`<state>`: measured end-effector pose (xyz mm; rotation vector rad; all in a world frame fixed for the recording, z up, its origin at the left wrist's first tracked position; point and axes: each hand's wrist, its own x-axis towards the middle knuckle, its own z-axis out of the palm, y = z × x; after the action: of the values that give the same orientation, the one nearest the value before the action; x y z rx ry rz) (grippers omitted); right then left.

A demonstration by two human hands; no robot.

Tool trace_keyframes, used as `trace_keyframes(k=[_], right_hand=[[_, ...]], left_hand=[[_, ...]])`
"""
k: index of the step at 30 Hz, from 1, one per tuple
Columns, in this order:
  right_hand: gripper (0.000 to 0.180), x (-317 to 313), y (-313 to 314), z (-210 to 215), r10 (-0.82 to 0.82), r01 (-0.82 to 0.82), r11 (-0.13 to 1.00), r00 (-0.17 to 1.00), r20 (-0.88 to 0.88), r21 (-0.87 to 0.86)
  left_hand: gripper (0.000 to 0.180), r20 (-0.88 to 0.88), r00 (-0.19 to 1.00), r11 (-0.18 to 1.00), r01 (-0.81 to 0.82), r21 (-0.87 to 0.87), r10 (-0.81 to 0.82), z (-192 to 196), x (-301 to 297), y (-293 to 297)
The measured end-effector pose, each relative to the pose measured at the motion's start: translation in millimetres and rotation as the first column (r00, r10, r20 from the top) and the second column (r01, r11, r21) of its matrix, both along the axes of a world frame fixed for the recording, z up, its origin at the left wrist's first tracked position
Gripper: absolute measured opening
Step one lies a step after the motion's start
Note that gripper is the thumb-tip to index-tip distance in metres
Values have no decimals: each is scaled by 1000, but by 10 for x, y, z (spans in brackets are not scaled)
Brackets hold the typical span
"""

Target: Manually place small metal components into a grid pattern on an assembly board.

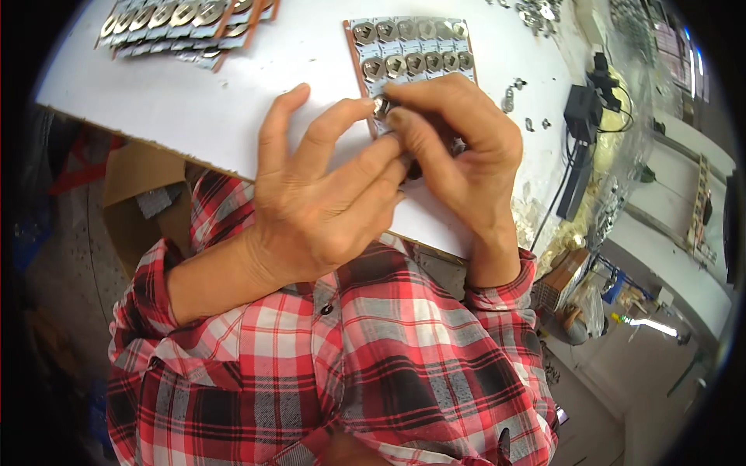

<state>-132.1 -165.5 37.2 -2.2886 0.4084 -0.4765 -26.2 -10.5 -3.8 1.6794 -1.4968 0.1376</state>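
A panel of small circuit boards [427,48], edged in reddish brown and carrying rows of round shiny metal parts, lies on the white tabletop. My left hand [322,190] reaches over its near left corner, fingers stretched and spread, with one fingertip beside a small shiny metal part [380,107]. On the panel's near rows, my right hand [466,151] is bent, its thumb and index finger closing around that same part. The hands hide most of the panel's near end. Whether the part is lifted or seated on the board, I cannot tell.
Stacked similar panels [175,27] lie at the far left of the table [186,101]. Loose metal parts [536,15] are heaped at the far right, with a few scattered nearer. A black power adapter [581,113] and cable stand at the right edge. A cardboard box [144,190] stands below left.
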Motion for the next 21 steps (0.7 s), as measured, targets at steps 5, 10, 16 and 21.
trace_keyframes(k=[5,10,16,21], right_hand=[[13,-408,-589,98,-508,512,856,859,71,-68],[16,-540,-812,61,-617,605,784,784,-69,-138],[15,-596,-925,-36,-588,544,801,794,-154,-251],[11,-589,-891,-28,-630,617,766,777,-16,-184]], left_hand=[[33,-1,999,997,46,57,-46,9,21,4],[33,-3,998,996,56,66,-56,15,24,-10],[34,-9,999,997,53,56,-53,11,24,-10],[32,-20,999,999,39,-3,-39,-29,10,-34]])
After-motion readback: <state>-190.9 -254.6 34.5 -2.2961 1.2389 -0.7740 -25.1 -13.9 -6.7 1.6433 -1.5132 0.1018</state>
